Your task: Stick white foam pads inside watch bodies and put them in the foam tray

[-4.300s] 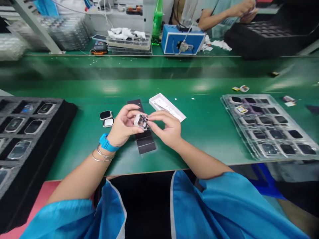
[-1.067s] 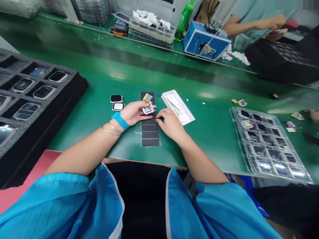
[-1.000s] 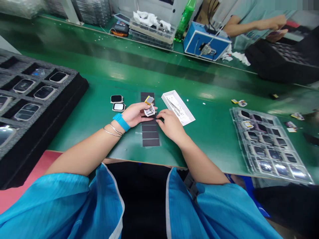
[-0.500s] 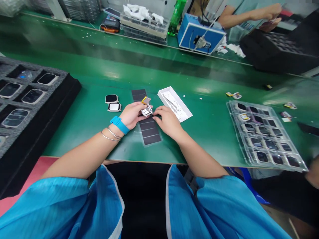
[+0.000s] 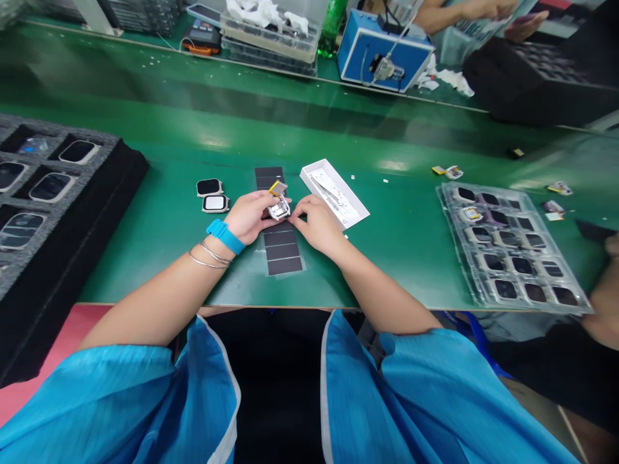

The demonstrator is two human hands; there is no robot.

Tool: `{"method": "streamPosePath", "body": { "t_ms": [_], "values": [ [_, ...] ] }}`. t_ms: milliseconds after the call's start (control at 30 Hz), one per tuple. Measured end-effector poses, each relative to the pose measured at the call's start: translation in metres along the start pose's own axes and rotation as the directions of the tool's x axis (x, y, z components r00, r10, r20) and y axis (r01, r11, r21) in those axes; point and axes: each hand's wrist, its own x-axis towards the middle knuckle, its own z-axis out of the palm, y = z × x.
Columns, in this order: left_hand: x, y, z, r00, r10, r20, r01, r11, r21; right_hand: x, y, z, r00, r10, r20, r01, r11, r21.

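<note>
In my left hand (image 5: 250,216) I hold an opened smartwatch case (image 5: 279,209), its pale inner parts facing up. A small battery with a yellow edge (image 5: 277,187) stands raised at the case's upper side. My right hand (image 5: 319,224) is closed at the case's right edge, thumb and fingertips pinched together; what lies between them is too small to make out. Beneath both hands runs a strip of black rectangular stickers (image 5: 283,250) on a clear backing. Close to my right hand is a shallow white box (image 5: 358,216) with tweezers (image 5: 327,187) and tiny pieces inside.
Two smartwatches (image 5: 215,203) lie left of my hands. A black foam tray (image 5: 126,169) of watches stands far left, a clear plastic tray (image 5: 461,258) of watches at right. Loose battery parts (image 5: 453,172) lie behind it. A blue box (image 5: 382,55) and another person's hands are across the bench.
The camera view has shifted a little. My right fingers have curled in more tightly beside the watch case, which my left hand still holds. The other person's hands have moved apart.
</note>
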Motion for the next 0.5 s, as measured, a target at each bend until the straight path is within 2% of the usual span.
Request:
{"method": "streamPosePath", "body": {
  "t_ms": [133, 267, 333, 400, 467, 500],
  "values": [
    [0.001, 0.002, -0.002, 1.000, -0.003, 0.010, 0.003, 1.000, 0.008, -0.005, 0.002, 0.004, 0.993, -0.119, 0.004, 0.119, 0.991, -0.067],
    [0.001, 0.003, -0.001, 1.000, -0.007, 0.005, 0.007, 1.000, 0.007, -0.014, 0.000, -0.009, 0.956, -0.294, 0.001, 0.294, 0.955, -0.043],
    [0.002, 0.002, -0.001, 1.000, -0.011, -0.004, 0.011, 1.000, 0.011, -0.018, -0.005, -0.018, 0.923, -0.376, -0.080, 0.378, 0.926, 0.002],
    [0.002, 0.002, -0.001, 1.000, -0.001, -0.005, 0.001, 1.000, 0.014, -0.020, -0.010, -0.025, 0.879, -0.421, -0.224, 0.446, 0.892, 0.077],
    [0.002, 0.001, -0.001, 1.000, 0.018, 0.006, -0.018, 1.000, 0.018, -0.020, -0.014, -0.028, 0.851, -0.388, -0.353, 0.471, 0.861, 0.189],
    [0.002, 0.001, -0.001, 1.000, 0.024, 0.013, -0.024, 0.999, 0.026, -0.020, -0.014, -0.028, 0.856, -0.347, -0.383, 0.462, 0.847, 0.263]
  ]
}}
